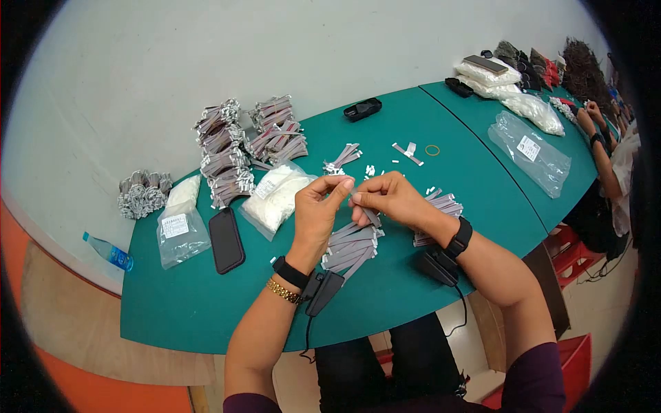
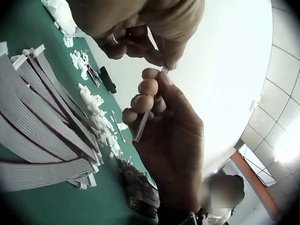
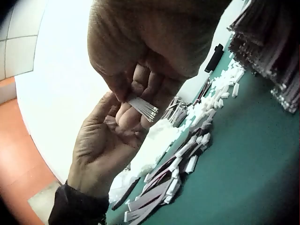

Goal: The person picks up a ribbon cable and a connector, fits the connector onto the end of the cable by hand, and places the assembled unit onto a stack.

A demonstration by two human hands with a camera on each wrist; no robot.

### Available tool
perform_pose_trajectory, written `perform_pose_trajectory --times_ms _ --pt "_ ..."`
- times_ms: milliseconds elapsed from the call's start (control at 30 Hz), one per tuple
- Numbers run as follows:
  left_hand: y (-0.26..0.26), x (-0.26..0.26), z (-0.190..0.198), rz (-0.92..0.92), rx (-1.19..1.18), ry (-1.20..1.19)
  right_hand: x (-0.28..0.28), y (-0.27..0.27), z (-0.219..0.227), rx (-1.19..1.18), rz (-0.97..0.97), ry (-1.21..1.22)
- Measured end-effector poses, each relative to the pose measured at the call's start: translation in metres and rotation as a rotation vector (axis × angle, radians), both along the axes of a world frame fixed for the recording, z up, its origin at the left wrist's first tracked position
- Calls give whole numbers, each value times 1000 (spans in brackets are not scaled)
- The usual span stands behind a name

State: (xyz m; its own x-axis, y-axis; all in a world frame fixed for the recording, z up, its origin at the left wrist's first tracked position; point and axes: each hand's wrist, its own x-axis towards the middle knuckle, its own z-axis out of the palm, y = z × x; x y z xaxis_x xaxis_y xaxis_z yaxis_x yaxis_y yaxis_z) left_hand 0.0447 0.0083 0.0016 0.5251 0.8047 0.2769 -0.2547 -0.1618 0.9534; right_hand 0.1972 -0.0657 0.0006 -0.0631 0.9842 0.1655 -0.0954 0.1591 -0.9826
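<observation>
Over the table my left hand (image 1: 317, 213) and right hand (image 1: 399, 199) meet at the fingertips. My right hand grips a short grey flat ribbon cable (image 1: 372, 218); it crosses the curled fingers edge-on in the left wrist view, and its pale split wire ends (image 3: 146, 110) show in the right wrist view. Between thumb and finger my left hand pinches a small whitish connector (image 2: 165, 69) at the cable's upper end, mostly hidden by fingertips. Below the hands lies a fanned pile of ribbon cables (image 1: 351, 249) with white ends. Loose white connectors (image 2: 96, 112) are scattered behind it.
Another cable pile (image 1: 444, 206) lies right, partly behind my forearm. Stacked cable bundles (image 1: 224, 151), a bag of white pieces (image 1: 279, 196) and a black phone (image 1: 227, 239) occupy the left. A rubber band (image 1: 432, 150) lies beyond; another person's arm (image 1: 602, 158) is far right.
</observation>
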Motion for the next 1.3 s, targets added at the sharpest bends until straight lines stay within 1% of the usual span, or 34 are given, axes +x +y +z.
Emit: perform_pose_trajectory --times_ms 67,133,267,367,467,567,667,767,833,967,1067,1167,1300 --pt "1 -1 0 39 41 28 0 1 0 2 -13 1" --pt "-2 0 0 29 22 19 -2 0 2 6 -63 13" --pt "-1 1 -5 0 -20 19 -2 -1 3 33 -87 16" --pt "-3 1 -5 -37 -154 36 -2 1 -1 50 -121 4" --pt "-3 2 -3 -76 -174 25 -2 -1 3 27 -177 -2" --pt "1 0 0 -85 -277 25 -1 -3 5 8 -205 -22" --pt "-1 0 1 -98 -131 66 0 -1 4 21 -193 -24" --pt "2 0 -6 -61 -78 69 -2 -1 3 36 -165 -40" --pt "-2 1 -4 -40 -71 39 -2 1 -3 50 -139 -26" --pt "-4 4 -6 -1 -69 -1 -2 2 -3 32 -148 -16" --pt "-6 4 -5 11 -104 50 0 3 -7 48 -172 -3" --pt "-7 5 -5 11 -91 49 0 3 -6 83 -198 5" --pt "-10 7 -1 56 83 135 2 2 -3 78 -227 2"
